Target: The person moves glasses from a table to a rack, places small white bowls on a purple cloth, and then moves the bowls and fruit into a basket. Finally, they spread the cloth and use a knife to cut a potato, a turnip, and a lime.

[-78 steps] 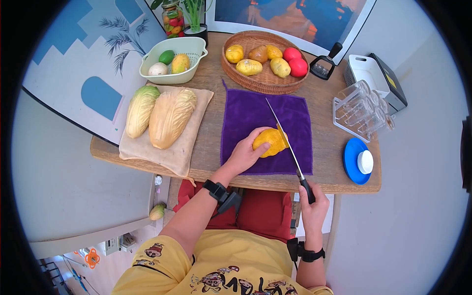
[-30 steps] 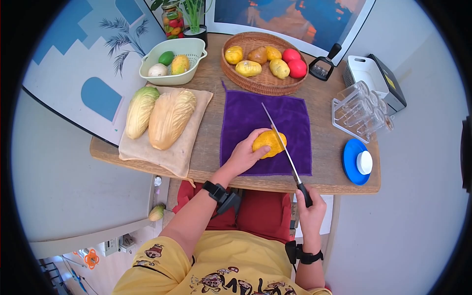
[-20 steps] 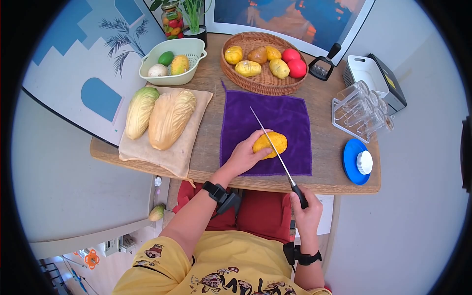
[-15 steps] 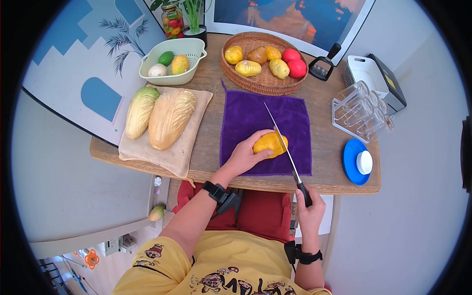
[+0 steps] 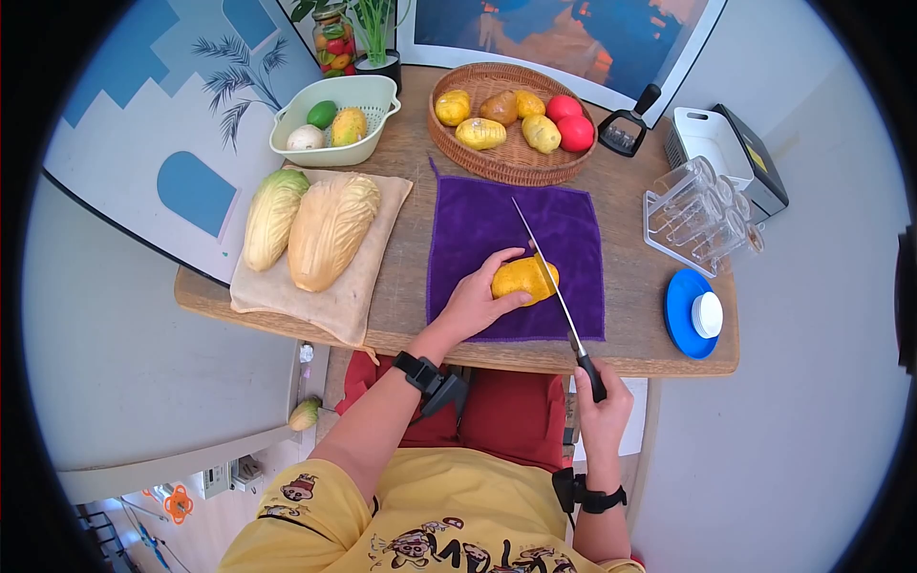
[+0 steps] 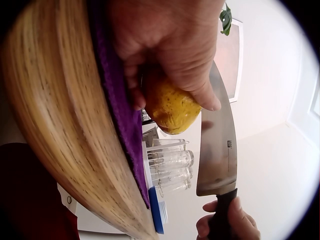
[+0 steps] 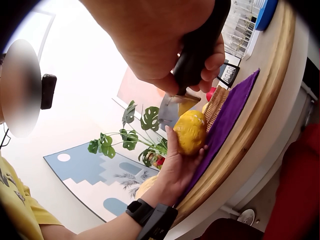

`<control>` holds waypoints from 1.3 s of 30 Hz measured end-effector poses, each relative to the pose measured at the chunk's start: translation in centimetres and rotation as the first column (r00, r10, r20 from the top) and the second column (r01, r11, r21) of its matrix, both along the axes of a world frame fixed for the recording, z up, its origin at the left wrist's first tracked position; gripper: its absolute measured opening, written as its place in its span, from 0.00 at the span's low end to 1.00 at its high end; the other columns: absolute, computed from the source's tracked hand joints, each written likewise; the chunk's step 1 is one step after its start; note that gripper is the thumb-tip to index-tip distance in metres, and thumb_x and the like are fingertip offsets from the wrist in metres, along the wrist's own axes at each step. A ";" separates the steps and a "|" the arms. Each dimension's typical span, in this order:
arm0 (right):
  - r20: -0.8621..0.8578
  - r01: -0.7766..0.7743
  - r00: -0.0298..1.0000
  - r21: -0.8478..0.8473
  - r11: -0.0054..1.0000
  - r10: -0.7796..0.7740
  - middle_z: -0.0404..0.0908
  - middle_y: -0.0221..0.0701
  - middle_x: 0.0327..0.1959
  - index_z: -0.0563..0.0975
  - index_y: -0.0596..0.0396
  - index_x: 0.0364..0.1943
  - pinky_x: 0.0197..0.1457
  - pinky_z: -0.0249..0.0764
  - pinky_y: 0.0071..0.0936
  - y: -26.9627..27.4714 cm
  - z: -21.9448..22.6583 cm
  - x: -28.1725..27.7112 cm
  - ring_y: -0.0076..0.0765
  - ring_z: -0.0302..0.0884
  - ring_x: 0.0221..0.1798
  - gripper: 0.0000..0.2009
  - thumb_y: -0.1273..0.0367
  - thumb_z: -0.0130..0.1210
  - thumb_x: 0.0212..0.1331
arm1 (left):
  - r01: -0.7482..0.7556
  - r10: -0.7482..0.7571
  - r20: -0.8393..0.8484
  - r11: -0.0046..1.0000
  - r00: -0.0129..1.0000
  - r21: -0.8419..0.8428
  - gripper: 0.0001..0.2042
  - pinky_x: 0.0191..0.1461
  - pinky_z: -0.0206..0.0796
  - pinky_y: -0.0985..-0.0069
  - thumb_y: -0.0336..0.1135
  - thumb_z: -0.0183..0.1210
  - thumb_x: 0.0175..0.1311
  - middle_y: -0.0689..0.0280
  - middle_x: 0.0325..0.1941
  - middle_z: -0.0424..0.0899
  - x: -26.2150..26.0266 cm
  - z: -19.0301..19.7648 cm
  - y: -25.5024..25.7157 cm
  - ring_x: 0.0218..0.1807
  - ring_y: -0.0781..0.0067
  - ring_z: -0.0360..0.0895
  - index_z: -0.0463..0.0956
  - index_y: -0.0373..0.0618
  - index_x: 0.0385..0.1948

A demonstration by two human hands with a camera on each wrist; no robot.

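Observation:
A yellow, wrinkled oval fruit (image 5: 524, 280) lies on the purple cloth (image 5: 468, 205). The left hand (image 5: 472, 300) grips it from the left, thumb on the near side. In the right hand (image 5: 604, 411) is the black handle (image 5: 592, 378) of a large knife, whose blade (image 5: 557, 281) crosses over the fruit's right part, tip pointing away. In the left wrist view the blade (image 6: 219, 145) stands upright on edge beside the fruit (image 6: 172, 105). The right wrist view shows the fruit (image 7: 191, 132) in the left hand (image 7: 175, 172); whether the blade touches it, I cannot tell.
Behind the cloth stands a wicker basket (image 5: 516, 172) of fruit, with a green colander (image 5: 334, 153) to its left. Two cabbages (image 5: 331, 229) lie on a beige cloth (image 5: 382, 248). At the right are a glass rack (image 5: 680, 250), a blue plate (image 5: 680, 310) and a black-handled tool (image 5: 621, 139).
The knife swung left across the fruit, then back right, and has barely moved over the last half second. The left hand's fingers have shifted slightly, still gripping the fruit.

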State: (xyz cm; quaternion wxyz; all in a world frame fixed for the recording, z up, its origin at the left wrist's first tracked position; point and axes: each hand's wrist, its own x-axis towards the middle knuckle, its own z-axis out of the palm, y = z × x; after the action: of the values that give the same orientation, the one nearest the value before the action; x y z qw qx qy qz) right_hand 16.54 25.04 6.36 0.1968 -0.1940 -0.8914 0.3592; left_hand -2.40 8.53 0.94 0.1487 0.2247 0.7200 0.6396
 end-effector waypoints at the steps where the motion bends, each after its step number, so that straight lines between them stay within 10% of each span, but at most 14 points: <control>1: 0.000 0.001 1.000 0.001 1.000 -0.001 0.85 0.45 0.33 0.83 0.60 0.41 0.40 0.77 0.36 0.1 0.0 0.0 0.50 0.84 0.34 0.11 0.67 0.67 0.61 | 0.018 -0.018 0.005 1.000 1.000 -0.001 0.27 0.64 0.69 0.71 0.34 0.66 0.64 0.62 0.58 0.81 -0.1 0.0 0.0 0.59 0.69 0.78 0.69 0.50 0.66; 15: 0.025 -0.085 0.996 -0.025 0.996 0.086 0.85 0.44 0.32 0.83 0.61 0.41 0.39 0.78 0.34 -1.0 0.0 0.3 0.47 0.84 0.32 0.11 0.67 0.67 0.61 | -0.030 0.033 -0.072 0.999 0.997 0.037 0.27 0.60 0.73 0.66 0.44 0.67 0.65 0.56 0.52 0.84 -0.6 -2.1 0.2 0.56 0.56 0.83 0.69 0.49 0.63; 25: 0.014 -0.016 1.000 -0.019 1.000 0.017 0.85 0.43 0.31 0.83 0.61 0.42 0.37 0.76 0.33 0.2 -0.2 0.3 0.44 0.82 0.31 0.12 0.66 0.67 0.61 | 0.015 -0.034 0.095 0.982 0.995 0.187 0.24 0.40 0.75 0.76 0.39 0.65 0.69 0.64 0.42 0.82 -0.6 -1.9 0.3 0.35 0.77 0.80 0.68 0.48 0.63; 27: -0.043 -0.045 0.998 -0.006 0.999 0.045 0.79 0.32 0.25 0.83 0.62 0.44 0.34 0.69 0.24 0.3 -0.5 0.3 0.22 0.71 0.29 0.11 0.68 0.65 0.64 | 0.026 -0.042 0.080 0.982 0.996 0.188 0.24 0.40 0.75 0.76 0.38 0.65 0.69 0.64 0.41 0.82 -0.6 -1.7 0.2 0.34 0.77 0.79 0.68 0.48 0.63; 30: 0.017 -0.018 1.000 -0.034 0.999 0.018 0.85 0.43 0.32 0.83 0.61 0.42 0.38 0.76 0.33 0.2 -0.3 0.4 0.43 0.83 0.32 0.12 0.67 0.67 0.61 | 0.062 -0.074 0.086 0.988 0.994 0.138 0.24 0.41 0.75 0.80 0.33 0.61 0.71 0.66 0.48 0.78 -0.6 -1.7 0.2 0.41 0.80 0.77 0.65 0.46 0.66; 39: 0.025 -0.020 0.999 -0.078 0.997 0.022 0.85 0.43 0.32 0.83 0.62 0.42 0.39 0.76 0.32 0.1 -0.6 0.4 0.42 0.83 0.32 0.11 0.68 0.66 0.62 | 0.023 -0.040 0.099 0.986 0.994 0.163 0.26 0.48 0.74 0.74 0.40 0.68 0.66 0.63 0.47 0.82 -0.6 -1.7 0.1 0.42 0.73 0.81 0.68 0.48 0.63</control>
State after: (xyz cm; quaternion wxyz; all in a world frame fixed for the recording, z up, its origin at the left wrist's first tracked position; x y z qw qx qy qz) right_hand 16.96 25.13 5.80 0.1736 -0.1969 -0.8811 0.3933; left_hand -2.96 8.67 -0.78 0.1768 0.2142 0.6536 0.7040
